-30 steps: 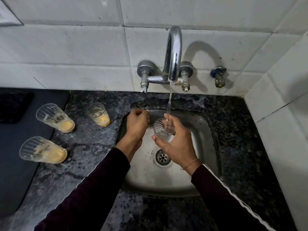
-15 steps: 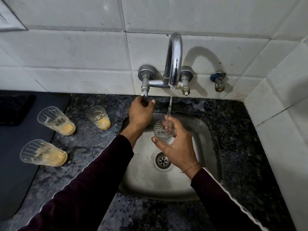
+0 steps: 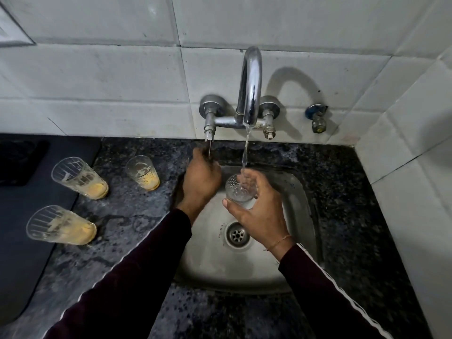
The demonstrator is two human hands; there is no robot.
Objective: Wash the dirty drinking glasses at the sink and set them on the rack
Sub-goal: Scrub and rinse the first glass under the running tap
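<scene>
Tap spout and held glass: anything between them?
Head view: only the falling water stream. It runs from the spout into the glass, which the right hand holds over the sink.

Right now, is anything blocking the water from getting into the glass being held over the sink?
Nothing visible does. The right hand grips the glass from the side, mouth clear, directly under the faucet; the water stream falls straight in.

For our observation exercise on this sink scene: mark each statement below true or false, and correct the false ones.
1. Water runs from the tap into the glass that the right hand holds. True.
2. Three dirty glasses stand on the counter. True.
3. The left hand holds a sponge. False: it grips the tap lever.
4. The dirty glasses sit inside the sink. False: they stand left of it.
</scene>
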